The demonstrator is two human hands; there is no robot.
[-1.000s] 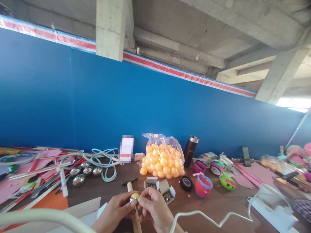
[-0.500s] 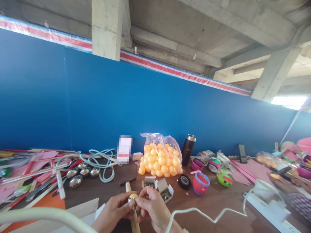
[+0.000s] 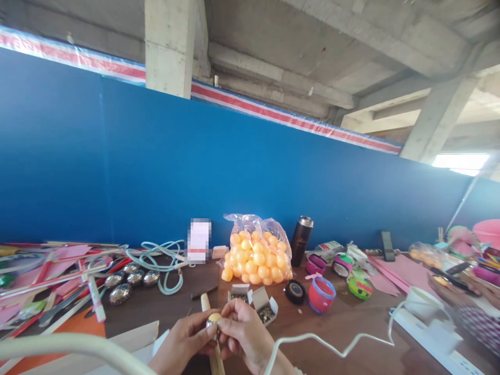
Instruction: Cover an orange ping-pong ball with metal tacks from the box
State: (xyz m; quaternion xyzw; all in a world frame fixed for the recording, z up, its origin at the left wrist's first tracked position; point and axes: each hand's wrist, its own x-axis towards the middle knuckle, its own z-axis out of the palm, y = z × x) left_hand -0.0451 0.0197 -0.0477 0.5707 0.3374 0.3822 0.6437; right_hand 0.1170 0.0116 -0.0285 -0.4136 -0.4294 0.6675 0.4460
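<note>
Between my hands is a ping-pong ball (image 3: 214,316), orange on top and covered with shiny silver metal pieces lower down. My left hand (image 3: 183,336) grips it between thumb and fingers. On its right side my right hand (image 3: 242,330) is closed in a pinch against the ball; anything small between those fingertips is too fine to make out. Beneath both hands lies a wooden stick (image 3: 216,359), partly hidden. Just beyond them stand two small open boxes of little metal pieces, one box (image 3: 239,293) farther back and another box (image 3: 265,307) nearer.
A clear bag of orange balls (image 3: 258,260) stands behind, beside a black flask (image 3: 302,242). Silver-covered balls (image 3: 121,294) lie at left near a pale blue cord (image 3: 172,284). A white cable (image 3: 336,351) crosses toward a power strip (image 3: 429,338). Another person's sleeve (image 3: 476,325) shows at right.
The view has shifted very slightly. Both hands keep nearly the same hold around the ball, with only tiny finger movement.
</note>
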